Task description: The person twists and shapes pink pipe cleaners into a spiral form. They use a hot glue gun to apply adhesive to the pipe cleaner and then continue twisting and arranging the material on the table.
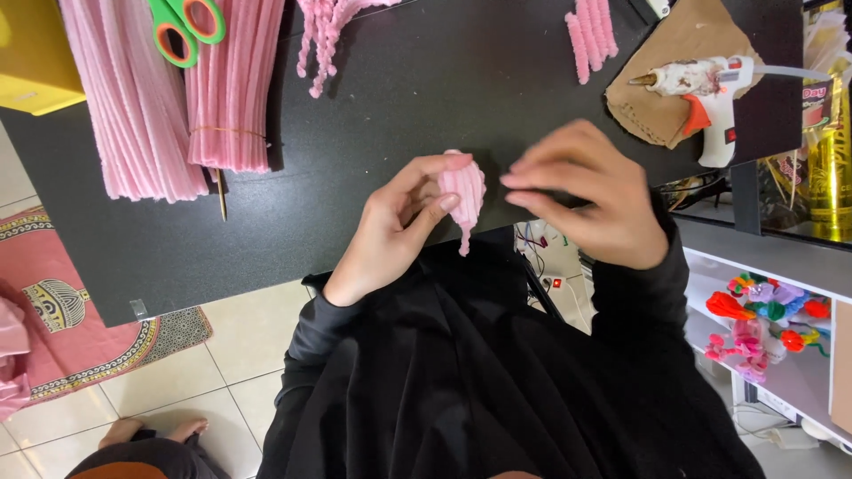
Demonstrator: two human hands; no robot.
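The left hand (pixel 390 235) pinches a pink folded piece (pixel 464 195) between thumb and fingers, over the bench's (pixel 399 98) near edge. The right hand (pixel 590 195) hovers just beside it, fingers loosely extended and seemingly empty, though blurred.

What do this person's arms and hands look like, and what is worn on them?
Both arms are covered by long, snug black sleeves that end at the wrists, matching the loose black garment below. The left hand and right hand are bare: no gloves, and no rings, watch or bracelets that show in this view.
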